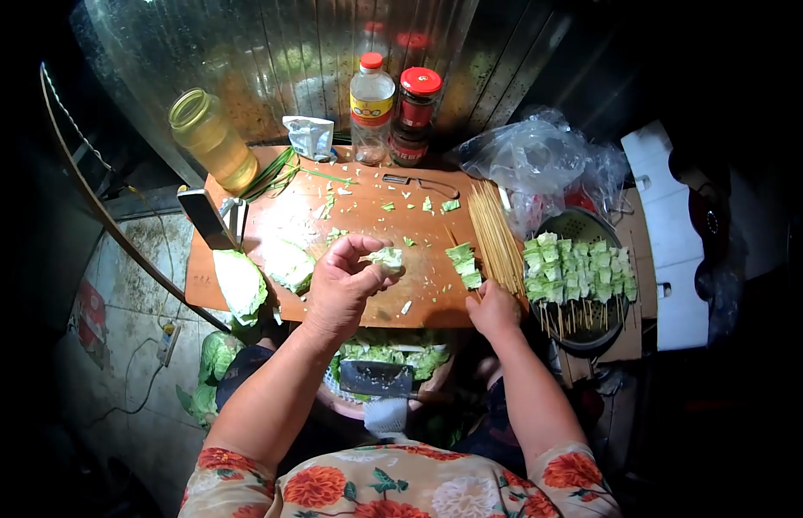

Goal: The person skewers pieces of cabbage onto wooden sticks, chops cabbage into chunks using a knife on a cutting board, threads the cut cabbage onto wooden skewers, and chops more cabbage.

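Note:
My left hand (345,281) is raised over the wooden board, its fingers pinching a small piece of cabbage leaf (387,258). On the right, my right hand (494,309) grips the lower end of a skewer (451,235) with green cabbage pieces (464,265) threaded on it; its bare tip points away from me. A bundle of bare bamboo skewers (494,229) lies just beyond that hand. Further right, finished-looking cabbage skewers (582,269) rest in rows on a dark round colander (582,341).
Cabbage halves (239,285) and a propped phone (205,217) occupy the board's left side. Behind stand an oil jar (213,142), a clear bottle (372,112) and red-lidded jars (418,99). A cleaver (375,378) lies across a basin of cut cabbage (397,350) below the board's edge (401,319).

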### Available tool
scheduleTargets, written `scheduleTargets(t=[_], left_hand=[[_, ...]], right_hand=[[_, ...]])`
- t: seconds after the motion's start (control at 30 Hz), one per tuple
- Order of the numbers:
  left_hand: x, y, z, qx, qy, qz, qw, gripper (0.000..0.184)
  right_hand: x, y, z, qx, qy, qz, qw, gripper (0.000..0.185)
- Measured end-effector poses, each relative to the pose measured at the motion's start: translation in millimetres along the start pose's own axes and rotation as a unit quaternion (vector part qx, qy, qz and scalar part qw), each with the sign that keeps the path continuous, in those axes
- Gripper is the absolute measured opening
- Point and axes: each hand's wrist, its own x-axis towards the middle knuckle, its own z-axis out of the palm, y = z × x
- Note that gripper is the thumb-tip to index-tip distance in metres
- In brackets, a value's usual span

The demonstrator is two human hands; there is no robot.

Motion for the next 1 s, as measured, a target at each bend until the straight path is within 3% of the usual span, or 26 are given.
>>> scheduleTargets(t=[0.13,0.2,0.4,0.47,0.5,0.57,0.67,0.77,1.0], left_hand=[[0,9,1,-0.041,0.041,-0.045,0.997,0.027],[2,12,-2,-0.14,0.078,-0.12,0.98,0.031],[3,10,-7,-0.191,0.092,-0.104,0.972,0.031],[3,12,-7,-0.18,0.105,-0.094,0.974,0.032],[3,13,-7,-0.167,0.118,-0.087,0.975,0.032],[6,13,-9,-0.148,0.131,-0.073,0.978,0.034],[8,16,-15,-0.12,0.154,-0.043,0.98,0.037],[12,17,-24,-0.112,0.163,-0.022,0.98,0.039],[14,17,-29,-0.132,0.159,-0.001,0.978,0.04]], right_hand=[[9,6,8,0.008,-0.037,0.032,0.999,0.026],[13,10,11,0.015,-0.031,0.043,0.998,0.024],[16,15,13,0.084,-0.056,0.044,0.994,0.021],[14,8,12,0.247,-0.02,0.002,0.969,0.018],[8,-1,5,0.247,-0.02,-0.002,0.969,0.018],[-13,-29,-27,0.433,-0.108,-0.084,0.891,0.014],[-49,-61,-57,0.5,-0.146,-0.175,0.836,0.012],[-63,-73,-64,0.469,-0.178,-0.21,0.839,0.012],[-59,-83,-57,0.469,-0.191,-0.191,0.841,0.012]])
